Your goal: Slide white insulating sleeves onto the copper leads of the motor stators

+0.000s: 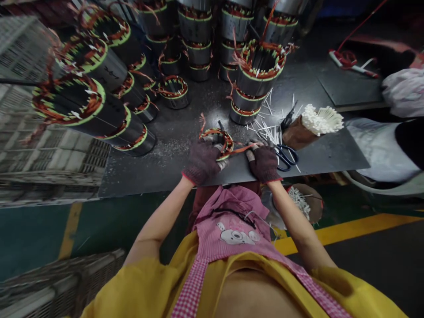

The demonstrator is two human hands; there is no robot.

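Green floor (33, 234); yellow painted stripe (347, 234)

- left hand (201, 162), dark knit glove with red cuff, gripping small copper-wound stator (217, 143) lying flat on steel table (159, 174)
- right hand (263, 163), same glove, pinching orange cord (240, 149) running from the stator's windings
- black-handled scissors (286, 157) just beside right hand
- loose white sleeves (263, 129) scattered behind scissors, brown paper bundle of white sleeves (296, 134) beside them
- wound stators stacked upright (258, 84) beyond the hands, more lying on their sides (82, 99) at table's left
- person wears pink checked apron (232, 234) over yellow shirt (132, 287)
- white sack (404, 92) at far right
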